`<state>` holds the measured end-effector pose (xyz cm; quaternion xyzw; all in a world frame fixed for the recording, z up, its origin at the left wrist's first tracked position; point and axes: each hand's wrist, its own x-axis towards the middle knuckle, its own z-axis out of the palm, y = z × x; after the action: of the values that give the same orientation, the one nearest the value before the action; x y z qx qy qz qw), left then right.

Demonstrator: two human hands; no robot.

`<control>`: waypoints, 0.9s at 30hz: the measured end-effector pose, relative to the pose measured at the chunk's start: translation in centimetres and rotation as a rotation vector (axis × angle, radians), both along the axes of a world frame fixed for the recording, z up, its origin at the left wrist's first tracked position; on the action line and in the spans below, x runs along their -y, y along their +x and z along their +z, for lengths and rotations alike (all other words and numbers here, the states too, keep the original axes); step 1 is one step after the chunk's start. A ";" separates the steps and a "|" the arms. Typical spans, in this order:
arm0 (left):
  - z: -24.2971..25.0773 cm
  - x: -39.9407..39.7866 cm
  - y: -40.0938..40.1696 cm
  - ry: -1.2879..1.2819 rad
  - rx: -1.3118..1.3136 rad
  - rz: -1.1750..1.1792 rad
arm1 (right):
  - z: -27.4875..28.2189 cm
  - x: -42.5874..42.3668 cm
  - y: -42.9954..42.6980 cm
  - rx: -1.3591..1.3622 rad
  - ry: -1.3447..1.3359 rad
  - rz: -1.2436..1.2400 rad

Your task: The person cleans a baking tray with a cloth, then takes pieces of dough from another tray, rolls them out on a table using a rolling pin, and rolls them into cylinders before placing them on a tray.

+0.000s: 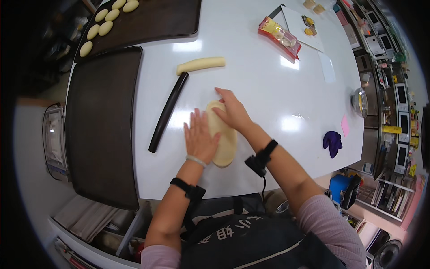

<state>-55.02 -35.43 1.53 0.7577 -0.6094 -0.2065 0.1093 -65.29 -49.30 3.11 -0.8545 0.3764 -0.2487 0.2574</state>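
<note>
A flattened oval of dough (226, 143) lies lengthwise on the white tabletop before me. My left hand (200, 138) is at its left side, fingers spread and slightly blurred, with the thumb over the dough's edge. At the upper right part of the dough is my right hand (232, 109), its thumb over the top end and its index finger stretched past it. Whether either hand presses on the dough I cannot tell. To the left, a dark rolling pin (168, 112) rests at a slant. Its upper end meets or nearly meets a rolled log of dough (201, 65).
A dark baking tray (100, 127) lies at the left; another tray (161, 23) behind it holds several dough pieces (105, 28). Farther right are a red and yellow food package (279, 38), a purple cloth (332, 144) and a metal bowl (359, 102) by the table's right edge.
</note>
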 end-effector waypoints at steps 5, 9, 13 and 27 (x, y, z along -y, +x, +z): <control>0.7 -3.4 0.8 -0.149 -0.197 0.207 | 1.2 1.5 -0.4 -0.418 0.205 0.283; 0.6 -5.3 -0.5 -0.086 -0.208 0.093 | 5.7 -1.8 -3.4 -0.203 0.636 0.264; -0.3 -5.6 -0.7 -0.312 -0.560 -0.161 | 11.3 -2.4 -6.5 0.119 1.016 0.155; 1.6 -4.5 3.3 -0.458 -0.218 -0.198 | 1.7 -7.5 -13.0 -0.064 0.334 0.062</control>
<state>-51.73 -30.95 3.11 0.6233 -0.6959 -0.1532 0.3219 -78.34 -41.80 4.78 -0.8187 0.3937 -0.1471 0.3913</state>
